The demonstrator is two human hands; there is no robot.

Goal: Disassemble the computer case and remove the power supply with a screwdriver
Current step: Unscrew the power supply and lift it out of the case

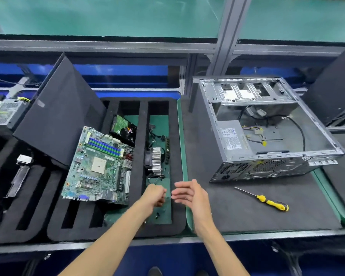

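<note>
The left hand [154,194] hung over the foam tray [118,226], its fingers curled in toward the palm; whether they pinched anything small could not be told. The right hand [189,194] was just beside it, palm turned toward the left hand, fingers straight and loosely spread, holding nothing; the two sets of fingertips were near each other but apart.

Beyond the left fingers, in the same tray slot, lay a heatsink [154,159]; to their left the motherboard [100,166] rested tilted across the tray, with a drive [123,129] past it and a dark panel [58,116] leaning farther left.

To the right of the right fingers, on the dark mat [237,212], lay the screwdriver [265,200], yellow-handled, touched by neither hand; beyond it, well apart from both hands, stood the case [267,126], side open upward; the power supply [232,138] sat inside at its near left corner, wires [255,134] trailing from it.
</note>
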